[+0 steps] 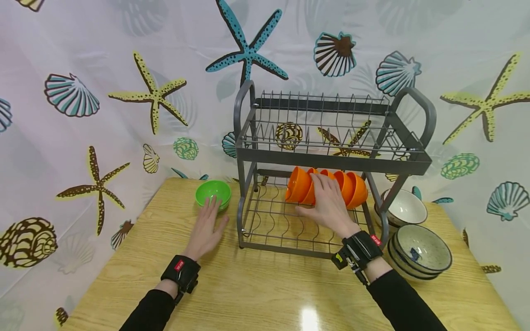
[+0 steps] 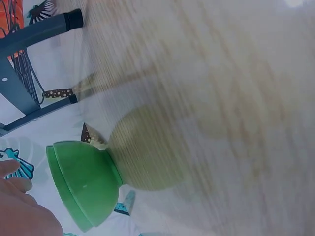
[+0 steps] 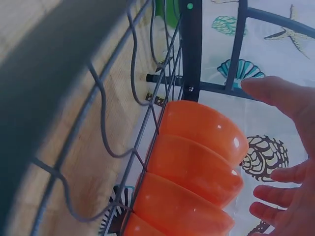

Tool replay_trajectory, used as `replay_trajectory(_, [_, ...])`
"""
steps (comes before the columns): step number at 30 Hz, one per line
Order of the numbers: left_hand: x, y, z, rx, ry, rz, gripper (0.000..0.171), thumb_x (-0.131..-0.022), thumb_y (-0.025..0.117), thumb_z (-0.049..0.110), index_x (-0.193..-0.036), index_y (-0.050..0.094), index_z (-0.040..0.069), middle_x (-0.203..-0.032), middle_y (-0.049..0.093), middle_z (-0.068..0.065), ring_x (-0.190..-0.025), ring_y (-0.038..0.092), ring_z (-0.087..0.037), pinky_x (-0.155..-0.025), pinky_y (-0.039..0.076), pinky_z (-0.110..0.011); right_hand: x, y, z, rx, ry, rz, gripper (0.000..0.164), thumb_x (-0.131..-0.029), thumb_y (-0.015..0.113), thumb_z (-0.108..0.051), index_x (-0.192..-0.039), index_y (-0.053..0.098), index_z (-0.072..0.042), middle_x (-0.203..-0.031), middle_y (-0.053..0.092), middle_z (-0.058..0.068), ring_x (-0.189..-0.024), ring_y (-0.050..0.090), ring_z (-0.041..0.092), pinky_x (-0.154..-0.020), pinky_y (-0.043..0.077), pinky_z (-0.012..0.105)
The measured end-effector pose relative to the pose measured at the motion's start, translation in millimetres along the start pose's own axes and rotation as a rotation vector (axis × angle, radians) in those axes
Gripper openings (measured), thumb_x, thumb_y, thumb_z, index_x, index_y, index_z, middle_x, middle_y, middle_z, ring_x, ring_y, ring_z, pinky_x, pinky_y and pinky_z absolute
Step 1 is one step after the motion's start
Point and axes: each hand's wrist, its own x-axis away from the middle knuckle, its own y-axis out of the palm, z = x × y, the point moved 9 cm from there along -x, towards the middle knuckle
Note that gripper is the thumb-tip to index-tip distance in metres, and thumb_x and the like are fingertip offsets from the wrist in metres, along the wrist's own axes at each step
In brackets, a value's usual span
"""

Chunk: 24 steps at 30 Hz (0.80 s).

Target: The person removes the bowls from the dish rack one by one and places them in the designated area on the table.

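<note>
Dish rack (image 1: 331, 158): orange bowls (image 1: 297, 186) stand inside; green bowls (image 1: 213, 189), left, and pale bowls (image 1: 426, 250), right, remain outside. Your left hand (image 1: 206, 232) and right hand (image 1: 330, 204), apart, grip nothing.

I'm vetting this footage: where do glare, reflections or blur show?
Head view: glare on the table near the bottom edge; left wrist: glare top right, the green bowls mirrored in the table; right wrist: a close rack bar blurred, small highlights on the orange bowls.
</note>
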Motion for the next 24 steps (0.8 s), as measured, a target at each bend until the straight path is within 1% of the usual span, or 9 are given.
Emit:
replay_trajectory(5, [4.6,0.6,2.5,0.054,-0.014,0.004,0.059,-0.106,0.047,0.026,-0.154,0.031,-0.005,-0.165,0.021,-0.027,-0.155,0.013,-0.046,-0.126,0.014,-0.063,-12.2,2.9,-0.8,0.075,-0.012,-0.006,0.101,-0.074,0.087,-0.04,-0.149,0.038,0.005,-0.152,0.042,0.028,-0.143,0.034,0.045,-0.124,0.02,0.064])
replay_trajectory(8, [8.3,1.1,5.4,0.102,-0.02,0.002,0.059,-0.107,0.045,0.026,-0.154,0.03,-0.005,-0.165,0.021,-0.027,-0.154,0.013,-0.047,-0.126,0.013,-0.065,-19.5,5.4,-0.7,0.136,-0.02,-0.009,0.101,-0.073,0.087,-0.043,-0.149,0.039,0.004,-0.15,0.044,0.026,-0.141,0.036,0.044,-0.123,0.02,0.065])
replay_trajectory(12, [13.1,2.7,8.8,0.136,-0.023,-0.002,0.058,-0.107,0.043,0.026,-0.154,0.031,-0.006,-0.165,0.021,-0.027,-0.155,0.013,-0.047,-0.125,0.013,-0.066,-28.6,9.2,0.9,0.206,-0.013,-0.025,0.102,-0.072,0.088,-0.048,-0.148,0.041,0.002,-0.147,0.047,0.024,-0.138,0.039,0.043,-0.122,0.021,0.067])
replay_trajectory(16, [16.9,4.4,10.3,0.15,-0.021,-0.001,0.057,-0.107,0.043,0.025,-0.153,0.031,-0.006,-0.164,0.022,-0.027,-0.155,0.013,-0.047,-0.125,0.013,-0.066,-37.3,15.3,3.0,0.264,0.011,-0.08,0.102,-0.072,0.086,-0.052,-0.147,0.042,0.001,-0.144,0.049,0.024,-0.135,0.042,0.043,-0.121,0.023,0.068])
replay_trajectory(20, [20.4,5.4,11.0,0.17,-0.026,-0.002,0.057,-0.107,0.043,0.024,-0.154,0.031,-0.005,-0.165,0.021,-0.027,-0.155,0.013,-0.047,-0.125,0.012,-0.066,-45.5,21.9,4.7,0.293,0.038,-0.145,0.104,-0.073,0.084,-0.055,-0.15,0.04,-0.001,-0.147,0.049,0.023,-0.137,0.042,0.043,-0.121,0.023,0.068])
replay_trajectory(24, [25.0,6.9,11.1,0.211,-0.044,-0.018,0.057,-0.107,0.043,0.025,-0.155,0.029,-0.003,-0.166,0.018,-0.024,-0.156,0.01,-0.045,-0.125,0.011,-0.066,-51.9,25.6,5.9,0.325,0.058,-0.191,0.105,-0.072,0.084,-0.057,-0.15,0.04,-0.002,-0.147,0.051,0.022,-0.135,0.045,0.043,-0.118,0.028,0.066])
